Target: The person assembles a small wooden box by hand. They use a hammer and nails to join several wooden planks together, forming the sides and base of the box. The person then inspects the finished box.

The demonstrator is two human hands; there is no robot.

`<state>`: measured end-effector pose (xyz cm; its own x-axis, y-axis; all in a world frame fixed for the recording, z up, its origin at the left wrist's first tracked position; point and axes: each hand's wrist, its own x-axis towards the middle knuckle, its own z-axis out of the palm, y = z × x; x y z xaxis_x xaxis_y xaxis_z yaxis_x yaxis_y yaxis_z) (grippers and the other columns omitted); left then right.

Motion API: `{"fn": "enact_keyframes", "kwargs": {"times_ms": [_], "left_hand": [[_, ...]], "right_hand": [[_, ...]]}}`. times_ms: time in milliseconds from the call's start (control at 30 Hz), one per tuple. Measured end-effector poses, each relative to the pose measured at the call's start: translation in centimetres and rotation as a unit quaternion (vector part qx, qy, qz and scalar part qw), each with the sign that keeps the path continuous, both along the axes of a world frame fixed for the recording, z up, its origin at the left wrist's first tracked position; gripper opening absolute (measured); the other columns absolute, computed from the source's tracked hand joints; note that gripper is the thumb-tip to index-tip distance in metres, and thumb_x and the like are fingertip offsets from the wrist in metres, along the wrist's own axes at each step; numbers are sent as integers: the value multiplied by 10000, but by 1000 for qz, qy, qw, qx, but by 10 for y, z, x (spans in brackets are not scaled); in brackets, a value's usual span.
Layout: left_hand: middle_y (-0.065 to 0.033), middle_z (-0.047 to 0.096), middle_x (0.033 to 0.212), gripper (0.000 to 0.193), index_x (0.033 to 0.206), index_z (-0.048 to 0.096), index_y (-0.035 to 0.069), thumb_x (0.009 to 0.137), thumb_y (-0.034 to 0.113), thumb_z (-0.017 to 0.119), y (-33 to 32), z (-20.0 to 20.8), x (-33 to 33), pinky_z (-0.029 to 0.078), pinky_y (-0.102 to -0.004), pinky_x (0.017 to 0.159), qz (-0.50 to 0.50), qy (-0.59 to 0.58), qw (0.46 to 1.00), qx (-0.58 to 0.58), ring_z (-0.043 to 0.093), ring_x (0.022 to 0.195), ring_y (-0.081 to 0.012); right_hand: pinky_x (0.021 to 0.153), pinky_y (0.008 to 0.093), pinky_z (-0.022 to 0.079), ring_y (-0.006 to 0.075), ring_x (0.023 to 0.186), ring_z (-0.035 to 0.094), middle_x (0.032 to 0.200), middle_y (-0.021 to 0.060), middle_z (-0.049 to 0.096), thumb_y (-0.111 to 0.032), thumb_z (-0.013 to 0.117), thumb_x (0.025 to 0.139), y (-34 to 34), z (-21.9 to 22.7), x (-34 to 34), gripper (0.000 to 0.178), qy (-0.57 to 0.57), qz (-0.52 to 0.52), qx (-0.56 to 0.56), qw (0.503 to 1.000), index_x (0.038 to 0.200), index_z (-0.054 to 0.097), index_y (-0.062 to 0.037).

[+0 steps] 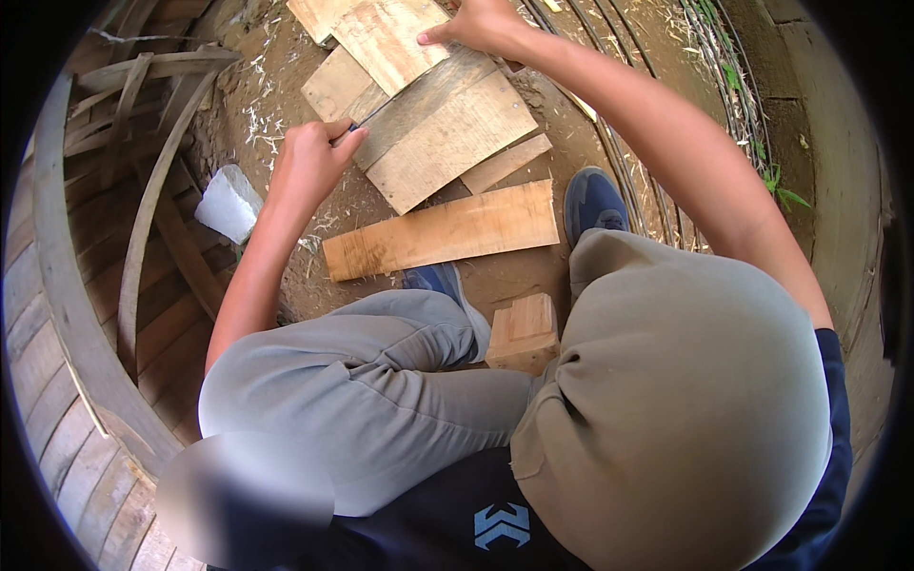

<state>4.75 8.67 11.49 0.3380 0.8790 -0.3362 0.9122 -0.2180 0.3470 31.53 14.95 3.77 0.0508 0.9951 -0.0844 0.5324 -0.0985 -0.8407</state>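
Note:
My left hand [316, 157] is closed in a pinch round a thin, dark bluish pen-like stick [353, 127], most of it hidden in the fingers. Its tip lies by the lower edge of a light wooden board [390, 43]. My right hand [481, 27] grips that board at its far right edge, thumb pressed on the top face, other fingers partly out of sight at the picture's rim. Beneath it lies a wider panel of joined greyish planks [457, 128], set at a slant on the ground.
A loose plank [443, 230] lies nearer my feet, with a wooden block [524, 328] between my legs. A pale stone [228, 203] sits left of my forearm. Curved wooden slats [143, 190] stand at the left; long thin rods [633, 181] run along the right. Shavings litter the dirt.

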Motion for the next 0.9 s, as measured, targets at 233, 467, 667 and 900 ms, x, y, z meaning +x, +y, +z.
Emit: {"fn": "enact_keyframes", "kwargs": {"times_ms": [233, 467, 667, 900], "left_hand": [[-281, 589, 660, 287, 987, 741, -36, 923, 242, 702, 3, 6, 8, 495, -419, 615, -7, 39, 999, -18, 600, 566, -384], [-269, 572, 636, 331, 1013, 730, -50, 909, 265, 716, 6, 7, 9, 496, -410, 610, -16, 50, 999, -7, 604, 541, -300], [-259, 599, 643, 319, 994, 740, -46, 916, 262, 708, 6, 13, 6, 509, -415, 618, -10, 62, 998, -29, 629, 550, -286], [-235, 685, 726, 281, 995, 761, -16, 913, 247, 708, 9, 7, 3, 538, -430, 656, 6, 59, 996, -59, 676, 628, -324]], "right_hand": [[815, 409, 593, 340, 944, 739, 1008, 260, 737, -341, 971, 625, 11, -9, -6, 671, -55, -19, -103, 993, 1072, 706, 84], [810, 427, 579, 335, 942, 737, 993, 258, 736, -331, 891, 723, 6, 5, -1, 546, -48, 21, -129, 990, 1052, 709, 64], [746, 390, 496, 226, 812, 632, 874, 131, 653, -411, 680, 933, -49, 29, 34, 431, 6, 21, 39, 999, 1097, 662, -13], [607, 456, 499, 300, 604, 632, 687, 193, 632, -451, 496, 1063, -135, 75, 62, 464, -116, 173, -77, 975, 1050, 616, -3]]}}
